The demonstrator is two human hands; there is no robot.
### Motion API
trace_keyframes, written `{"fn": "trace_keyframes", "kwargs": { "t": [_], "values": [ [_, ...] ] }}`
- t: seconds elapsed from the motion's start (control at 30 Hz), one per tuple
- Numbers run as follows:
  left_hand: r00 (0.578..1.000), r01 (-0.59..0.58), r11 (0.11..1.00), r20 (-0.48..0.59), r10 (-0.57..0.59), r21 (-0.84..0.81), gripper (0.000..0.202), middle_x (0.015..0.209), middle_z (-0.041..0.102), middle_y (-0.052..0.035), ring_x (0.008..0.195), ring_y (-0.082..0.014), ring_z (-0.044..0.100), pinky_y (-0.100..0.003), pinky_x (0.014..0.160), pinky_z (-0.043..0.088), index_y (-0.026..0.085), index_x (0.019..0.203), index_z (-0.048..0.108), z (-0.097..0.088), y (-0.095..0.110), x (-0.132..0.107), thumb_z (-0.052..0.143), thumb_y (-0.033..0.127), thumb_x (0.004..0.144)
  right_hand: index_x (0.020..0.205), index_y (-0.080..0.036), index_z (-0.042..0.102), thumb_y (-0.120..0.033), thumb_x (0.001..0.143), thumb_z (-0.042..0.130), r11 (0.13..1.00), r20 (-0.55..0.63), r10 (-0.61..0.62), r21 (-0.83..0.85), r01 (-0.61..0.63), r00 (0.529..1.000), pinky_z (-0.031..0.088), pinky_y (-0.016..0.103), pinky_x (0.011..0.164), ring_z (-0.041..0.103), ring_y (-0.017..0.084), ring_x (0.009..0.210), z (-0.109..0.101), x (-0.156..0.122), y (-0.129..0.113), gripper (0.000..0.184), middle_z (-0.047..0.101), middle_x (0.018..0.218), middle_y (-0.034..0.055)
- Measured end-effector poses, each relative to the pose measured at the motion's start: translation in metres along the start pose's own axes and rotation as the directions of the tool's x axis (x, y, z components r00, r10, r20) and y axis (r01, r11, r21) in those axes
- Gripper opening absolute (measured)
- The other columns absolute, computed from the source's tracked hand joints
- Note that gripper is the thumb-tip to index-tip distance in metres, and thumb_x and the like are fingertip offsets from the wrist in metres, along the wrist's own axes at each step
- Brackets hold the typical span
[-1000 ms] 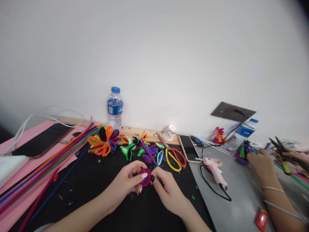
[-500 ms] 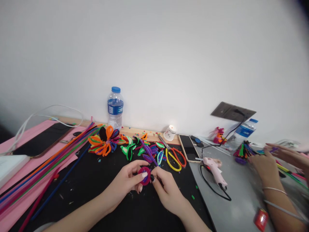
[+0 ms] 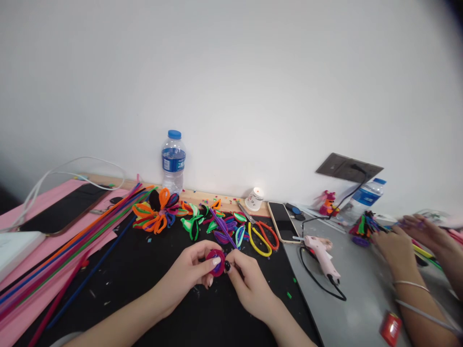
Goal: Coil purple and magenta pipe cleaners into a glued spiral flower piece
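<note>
My left hand [image 3: 188,272] and my right hand [image 3: 249,282] meet over a black mat [image 3: 144,289]. Together they pinch a small coil of red and purple pipe cleaner [image 3: 217,260]. A purple pipe cleaner end [image 3: 221,229] runs up and away from the coil. Thumb and fingers of both hands are closed on the coil. Just beyond lie finished pipe cleaner flowers [image 3: 159,212] in orange, green and purple.
Long pipe cleaners [image 3: 72,246] lie on pink paper at the left beside a phone [image 3: 65,209]. Scissors [image 3: 262,236], another phone [image 3: 284,221], a pink glue gun [image 3: 321,255], a candle [image 3: 254,197] and water bottles [image 3: 172,161] stand around. Another person's hands [image 3: 398,246] work at the right.
My hands have hardly moved on the coil. The other person's hand at the right has put down the black pliers and now reaches among the pipe cleaners.
</note>
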State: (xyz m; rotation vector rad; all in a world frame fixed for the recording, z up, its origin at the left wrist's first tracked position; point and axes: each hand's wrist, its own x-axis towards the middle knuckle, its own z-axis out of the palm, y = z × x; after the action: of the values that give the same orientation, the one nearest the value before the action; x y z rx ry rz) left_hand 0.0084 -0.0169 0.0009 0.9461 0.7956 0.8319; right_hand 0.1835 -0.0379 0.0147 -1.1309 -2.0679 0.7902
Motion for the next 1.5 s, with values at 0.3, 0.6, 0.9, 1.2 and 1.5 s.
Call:
{"fn": "trace_keyframes", "kwargs": {
  "t": [0.3,0.6,0.9,1.2,1.5],
  "values": [
    [1.000,0.001,1.000,-0.018,-0.001,0.017,0.028,0.066,0.055,0.0051,0.045,-0.0042,0.046,-0.019,0.048,0.037,0.016,0.094,0.059,0.0008,0.0019,0.0021,0.067,0.033,0.074,0.080,-0.018,0.049,-0.012,0.090,0.038,1.000,-0.006,0.004,0.002,-0.004,1.000,0.035,0.023,0.061,0.044,0.012,0.064,0.0027,0.0001,0.0025,0.016,0.049,0.072,-0.0010],
    [0.999,0.014,1.000,-0.038,-0.013,0.018,0.031,0.065,0.055,0.0056,0.045,-0.0042,0.046,-0.018,0.046,0.036,0.016,0.096,0.057,-0.0004,-0.0004,0.0017,0.068,0.032,0.072,0.080,-0.019,0.048,-0.013,0.090,0.038,1.000,-0.004,0.015,0.001,-0.015,1.000,0.034,0.023,0.060,0.043,0.012,0.063,0.0045,-0.0003,0.0054,0.015,0.048,0.071,-0.0013],
    [0.999,0.013,1.000,-0.040,-0.012,0.026,0.030,0.066,0.056,0.0048,0.045,-0.0044,0.047,-0.019,0.047,0.037,0.016,0.096,0.058,-0.0006,-0.0002,0.0021,0.068,0.033,0.073,0.080,-0.019,0.048,-0.014,0.090,0.039,1.000,-0.004,0.022,-0.003,-0.022,1.000,0.034,0.023,0.061,0.044,0.012,0.064,0.0045,0.0012,0.0061,0.015,0.049,0.072,-0.0015],
    [1.000,-0.002,0.999,-0.015,0.003,0.037,0.026,0.063,0.054,0.0058,0.044,-0.0042,0.044,-0.018,0.046,0.035,0.016,0.088,0.058,0.0005,0.0023,0.0017,0.067,0.034,0.073,0.080,-0.019,0.049,-0.012,0.090,0.039,1.000,0.000,0.016,0.002,-0.016,1.000,0.035,0.022,0.061,0.045,0.012,0.064,0.0039,-0.0003,0.0029,0.015,0.050,0.072,-0.0014],
    [1.000,-0.012,0.999,0.004,0.012,0.046,0.022,0.063,0.053,0.0065,0.046,-0.0041,0.045,-0.017,0.047,0.035,0.017,0.089,0.057,-0.0015,0.0004,0.0021,0.065,0.032,0.076,0.079,-0.019,0.048,-0.013,0.090,0.039,1.000,-0.012,0.018,-0.010,-0.018,1.000,0.034,0.023,0.061,0.045,0.012,0.064,0.0051,-0.0003,0.0053,0.015,0.049,0.072,-0.0016]
  ]
}}
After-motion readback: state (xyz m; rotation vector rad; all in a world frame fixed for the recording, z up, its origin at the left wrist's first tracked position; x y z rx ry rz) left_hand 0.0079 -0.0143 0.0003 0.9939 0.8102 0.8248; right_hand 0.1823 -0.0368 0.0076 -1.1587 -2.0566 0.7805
